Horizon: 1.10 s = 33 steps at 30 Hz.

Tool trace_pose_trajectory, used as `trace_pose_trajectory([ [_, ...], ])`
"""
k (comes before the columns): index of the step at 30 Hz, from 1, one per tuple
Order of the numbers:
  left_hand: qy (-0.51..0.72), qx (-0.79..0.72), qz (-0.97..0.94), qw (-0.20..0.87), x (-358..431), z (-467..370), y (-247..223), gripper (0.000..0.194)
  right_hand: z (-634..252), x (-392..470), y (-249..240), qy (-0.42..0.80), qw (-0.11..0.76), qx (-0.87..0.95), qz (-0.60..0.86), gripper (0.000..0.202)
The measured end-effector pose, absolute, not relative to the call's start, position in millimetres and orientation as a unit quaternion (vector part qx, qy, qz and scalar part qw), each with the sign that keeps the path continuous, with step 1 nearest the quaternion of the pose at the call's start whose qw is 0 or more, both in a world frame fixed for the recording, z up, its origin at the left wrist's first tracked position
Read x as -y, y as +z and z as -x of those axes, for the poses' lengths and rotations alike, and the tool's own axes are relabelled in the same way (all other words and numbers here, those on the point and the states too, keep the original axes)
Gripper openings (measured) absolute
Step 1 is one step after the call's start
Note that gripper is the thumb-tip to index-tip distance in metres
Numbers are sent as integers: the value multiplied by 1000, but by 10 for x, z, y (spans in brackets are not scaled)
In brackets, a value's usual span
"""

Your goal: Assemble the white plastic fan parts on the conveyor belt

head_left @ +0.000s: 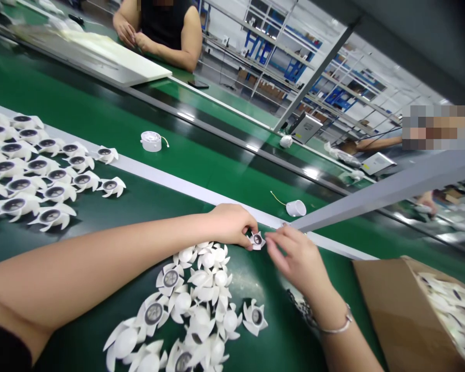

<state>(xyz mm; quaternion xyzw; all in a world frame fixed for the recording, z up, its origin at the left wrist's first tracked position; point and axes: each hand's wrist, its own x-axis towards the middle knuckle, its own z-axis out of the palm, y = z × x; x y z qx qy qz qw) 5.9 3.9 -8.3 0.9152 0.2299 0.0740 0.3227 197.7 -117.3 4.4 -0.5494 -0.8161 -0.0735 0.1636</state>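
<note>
My left hand (236, 225) pinches a small white fan impeller (258, 240) with a dark ring at its hub. Just to the right of that impeller is my right hand (294, 253), a bracelet on its wrist. Its fingers are partly stretched and apart, and I see nothing held in them. A heap of white impellers (201, 305) lies below my left forearm, some showing dark hubs and others smooth caps. One impeller (254, 316) rests apart at the heap's right. Small dark pieces (300, 305), partly hidden by my right hand, lie beneath it.
Rows of impellers (27, 165) cover the left of the table. A cardboard box (395, 310) with white parts stands at right. On the green belt (217, 160) are two white round housings (151, 141) with wires. A metal post (372, 188) slants at right. Co-workers (166, 31) sit across.
</note>
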Motion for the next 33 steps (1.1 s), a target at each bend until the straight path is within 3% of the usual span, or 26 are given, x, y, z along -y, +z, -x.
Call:
trace_pose_trajectory([
  [3,79,-227,-911,334,-54,-49,-100,40,-2132,784,208,-116,44,733,669,23],
  [5,83,-226,-907,344,-69,-41,-118,40,-2190,470,270,-123,-46,669,731,36],
  [7,88,-224,-903,355,-86,-34,-142,38,-2221,204,285,-109,-75,640,757,48],
  [10,94,-224,-898,366,-118,-29,-180,35,-2244,34,297,-71,-82,621,776,40],
  [12,100,-225,-893,378,-140,-27,-199,39,-2222,119,323,-61,-57,633,770,32],
  [16,117,-235,-853,452,-164,-20,-185,65,-2094,652,280,-60,56,677,731,29],
  [17,127,-241,-838,473,-170,-20,-171,64,-2069,810,230,-47,109,683,721,29],
  [20,171,-272,-793,518,-198,-32,-133,57,-2030,1186,29,80,382,647,655,21],
  [22,188,-291,-772,533,-213,-48,-122,59,-2005,1311,-77,141,458,626,615,18],
  [33,164,-275,-763,562,-235,-112,-201,50,-1733,1257,-156,87,352,738,569,20],
])
